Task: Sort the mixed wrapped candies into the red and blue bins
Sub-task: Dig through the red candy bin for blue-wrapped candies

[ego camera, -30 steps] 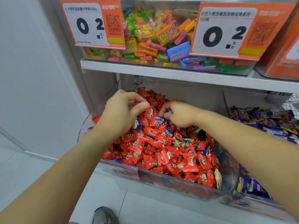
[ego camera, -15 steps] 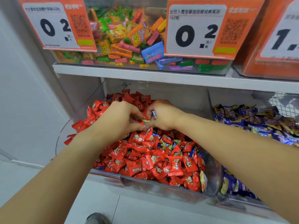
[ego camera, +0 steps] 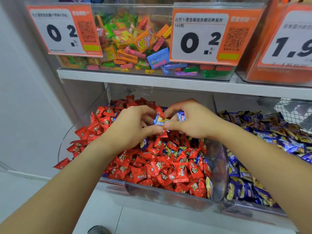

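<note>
Red wrappers fill the red bin at lower centre. Above its heap, the left hand and right hand both pinch one blue candy, its long axis running left-right between them. Its blue bin lies rightward, nearer the right hand.

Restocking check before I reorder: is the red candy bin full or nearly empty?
Full. Red candies are heaped to the clear red bin's front wall and higher at the back, with a few blue ones mixed in.
</note>
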### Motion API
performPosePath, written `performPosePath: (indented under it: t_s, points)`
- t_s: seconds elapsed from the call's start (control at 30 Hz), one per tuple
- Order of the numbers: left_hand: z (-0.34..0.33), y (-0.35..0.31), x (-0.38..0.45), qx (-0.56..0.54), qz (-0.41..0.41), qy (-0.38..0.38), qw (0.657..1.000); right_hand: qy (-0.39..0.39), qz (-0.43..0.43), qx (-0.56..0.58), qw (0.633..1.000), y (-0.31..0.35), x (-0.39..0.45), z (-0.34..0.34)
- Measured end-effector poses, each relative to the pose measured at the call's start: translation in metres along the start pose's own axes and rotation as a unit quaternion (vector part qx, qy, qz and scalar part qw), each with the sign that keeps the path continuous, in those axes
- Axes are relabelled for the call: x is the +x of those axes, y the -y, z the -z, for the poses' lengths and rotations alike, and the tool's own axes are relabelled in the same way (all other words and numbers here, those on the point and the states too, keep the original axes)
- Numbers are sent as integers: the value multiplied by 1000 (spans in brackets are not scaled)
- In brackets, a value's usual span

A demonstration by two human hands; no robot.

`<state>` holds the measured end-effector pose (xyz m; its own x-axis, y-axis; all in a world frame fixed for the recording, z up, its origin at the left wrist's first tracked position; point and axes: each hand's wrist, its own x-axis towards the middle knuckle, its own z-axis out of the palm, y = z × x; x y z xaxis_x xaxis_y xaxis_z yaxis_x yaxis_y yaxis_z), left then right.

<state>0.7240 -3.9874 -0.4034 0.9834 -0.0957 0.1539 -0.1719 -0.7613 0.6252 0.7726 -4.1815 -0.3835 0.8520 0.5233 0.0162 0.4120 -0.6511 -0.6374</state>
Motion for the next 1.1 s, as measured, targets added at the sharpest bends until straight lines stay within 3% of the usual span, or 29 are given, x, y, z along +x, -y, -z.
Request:
performPosePath:
  t_s: [0.1, 0.23, 0.3, 0.53, 0.77, 0.93, 1.1]
  points:
    - [-9, -7, 1, -17, -7, 47, 999, -27, -4, 31, 999, -6, -15, 3]
    - [-11, -8, 6, 136, 1, 49, 990, -57, 5, -151, 987, -11, -22, 4]
    - [-10, -5, 8, 181, 26, 56, 982, -46, -10, -178, 983, -14, -20, 4]
    - [-7, -2, 11, 192, 55, 68, 977, -39, -7, -123, 992, -16, -13, 4]
    - [-13, 1, 23, 191, 56, 149, 969, -7, -29, -137, 990, -12, -12, 4]
    - [-26, 5, 34, 170, 76, 2, 983, -7, -66, -156, 985, -8, -8, 6]
    - [-36, 11, 37, 191, 85, -17, 978, -15, -67, -135, 988, -7, -8, 8]
